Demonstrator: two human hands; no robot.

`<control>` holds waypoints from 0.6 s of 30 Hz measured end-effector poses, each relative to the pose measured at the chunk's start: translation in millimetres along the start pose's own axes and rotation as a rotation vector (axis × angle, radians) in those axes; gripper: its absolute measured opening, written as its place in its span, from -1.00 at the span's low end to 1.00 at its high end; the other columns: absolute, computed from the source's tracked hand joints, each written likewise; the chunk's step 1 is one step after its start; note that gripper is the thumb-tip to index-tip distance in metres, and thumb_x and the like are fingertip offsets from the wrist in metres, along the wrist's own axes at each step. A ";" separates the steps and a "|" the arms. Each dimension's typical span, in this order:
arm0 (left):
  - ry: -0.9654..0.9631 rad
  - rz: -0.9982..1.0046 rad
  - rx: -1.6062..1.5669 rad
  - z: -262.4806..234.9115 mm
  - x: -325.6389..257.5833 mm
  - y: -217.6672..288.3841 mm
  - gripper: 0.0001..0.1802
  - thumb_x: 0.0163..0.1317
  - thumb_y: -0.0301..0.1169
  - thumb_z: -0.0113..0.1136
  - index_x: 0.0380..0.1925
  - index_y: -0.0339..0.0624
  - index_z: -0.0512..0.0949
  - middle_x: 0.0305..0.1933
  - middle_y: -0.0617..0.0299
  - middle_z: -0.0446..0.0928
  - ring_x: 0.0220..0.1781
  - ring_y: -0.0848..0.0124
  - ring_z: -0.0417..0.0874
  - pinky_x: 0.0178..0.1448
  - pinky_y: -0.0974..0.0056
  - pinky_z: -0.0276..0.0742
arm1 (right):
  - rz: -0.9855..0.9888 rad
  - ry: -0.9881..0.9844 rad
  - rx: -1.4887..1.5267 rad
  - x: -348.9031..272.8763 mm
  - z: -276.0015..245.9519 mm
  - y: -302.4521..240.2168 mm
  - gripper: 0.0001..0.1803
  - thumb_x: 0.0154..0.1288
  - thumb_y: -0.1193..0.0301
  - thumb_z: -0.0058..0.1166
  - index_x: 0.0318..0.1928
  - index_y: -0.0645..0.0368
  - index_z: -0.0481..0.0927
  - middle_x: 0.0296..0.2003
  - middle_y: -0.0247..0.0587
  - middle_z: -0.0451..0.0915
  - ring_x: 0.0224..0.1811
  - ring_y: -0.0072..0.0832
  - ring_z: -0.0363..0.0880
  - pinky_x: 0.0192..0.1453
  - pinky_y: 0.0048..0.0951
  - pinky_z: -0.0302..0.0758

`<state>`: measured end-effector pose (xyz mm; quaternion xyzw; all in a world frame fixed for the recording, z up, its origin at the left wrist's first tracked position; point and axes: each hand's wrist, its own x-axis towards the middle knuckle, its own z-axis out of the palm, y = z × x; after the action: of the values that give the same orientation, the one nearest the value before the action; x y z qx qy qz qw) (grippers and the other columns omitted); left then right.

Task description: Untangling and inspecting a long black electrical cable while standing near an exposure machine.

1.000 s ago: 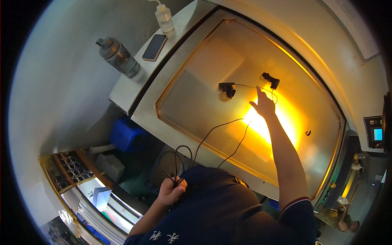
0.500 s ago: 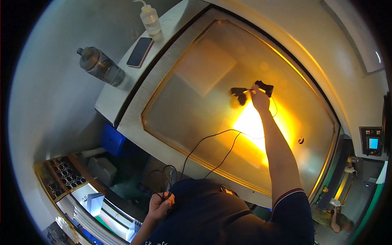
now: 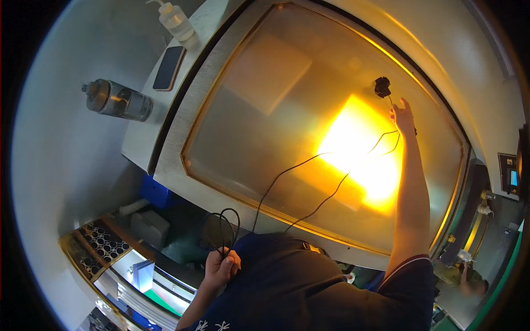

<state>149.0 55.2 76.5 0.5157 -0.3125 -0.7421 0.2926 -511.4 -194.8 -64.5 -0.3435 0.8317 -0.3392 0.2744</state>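
In front of my belly on the left, my left hand [image 3: 222, 266] is closed round a bunched black cable [image 3: 230, 212], whose loops stand up above the fist. My right hand [image 3: 403, 117] reaches over the far right of a metal work surface [image 3: 237, 138]. A thin dark line runs from its fingers to a small black device [image 3: 382, 87] just beyond the fingertips; the fingers seem to pinch this cable. Part of another dark thing shows behind the wrist, too hidden to name. Two black cable strands [image 3: 320, 207] cross the surface from my body toward the right hand.
A bright yellow light patch [image 3: 353, 149] falls on the surface. On the left ledge are a phone [image 3: 169, 68], a squeeze bottle [image 3: 176, 22] and a dark clear drinking bottle [image 3: 118, 100]. A blue bin [image 3: 155, 191] stands below. Far right is another person [image 3: 472, 284].
My right hand has moved right and slightly farther away, and the black devices have shifted with it. The cable loops over my left hand have opened wider. The view has shifted a little.
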 end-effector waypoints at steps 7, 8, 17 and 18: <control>-0.048 0.146 0.067 -6.4 7.7 -11.7 -0.51 0.30 0.04 0.15 -0.52 -0.16 0.41 -0.64 0.31 0.40 -0.65 0.56 0.35 -0.57 0.43 0.20 | -0.333 0.593 -0.501 -139.0 -89.2 95.6 -0.40 0.31 0.28 0.13 0.32 0.08 0.31 0.10 -0.10 0.48 0.14 -0.18 0.48 0.21 -0.19 0.41; -0.121 0.152 0.021 -6.4 11.4 -5.8 -0.51 0.29 0.05 0.16 -0.54 -0.14 0.39 -0.64 0.30 0.39 -0.66 0.56 0.31 -0.59 0.43 0.15 | -0.152 0.631 -0.678 -150.5 -109.0 133.6 -0.39 0.33 0.27 0.13 0.34 0.09 0.28 0.26 -0.02 0.37 0.26 -0.15 0.40 0.33 -0.18 0.34; -0.195 0.064 0.040 -3.9 -0.4 15.2 -0.59 0.43 -0.14 -0.11 -0.57 -0.12 0.35 -0.65 0.32 0.33 -0.66 0.57 0.27 -0.58 0.44 0.10 | -0.044 0.370 -0.459 -175.5 -82.7 143.1 -0.75 0.24 0.21 0.15 -0.22 0.11 0.59 -0.21 -0.13 0.66 -0.14 -0.18 0.64 -0.04 -0.20 0.53; -0.169 0.018 0.143 0.9 -1.1 24.3 -0.61 0.45 -0.19 -0.17 -0.55 -0.13 0.37 -0.64 0.32 0.35 -0.66 0.57 0.29 -0.57 0.44 0.14 | -0.213 0.429 -0.528 -172.4 -89.8 162.6 -0.75 0.25 0.26 0.21 -0.25 0.21 0.63 -0.33 -0.16 0.69 -0.28 -0.32 0.68 -0.15 -0.32 0.58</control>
<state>151.1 40.7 96.0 0.4681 -0.3929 -0.7561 0.2342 -530.2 56.4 -92.7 -0.4084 0.8888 -0.2037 -0.0414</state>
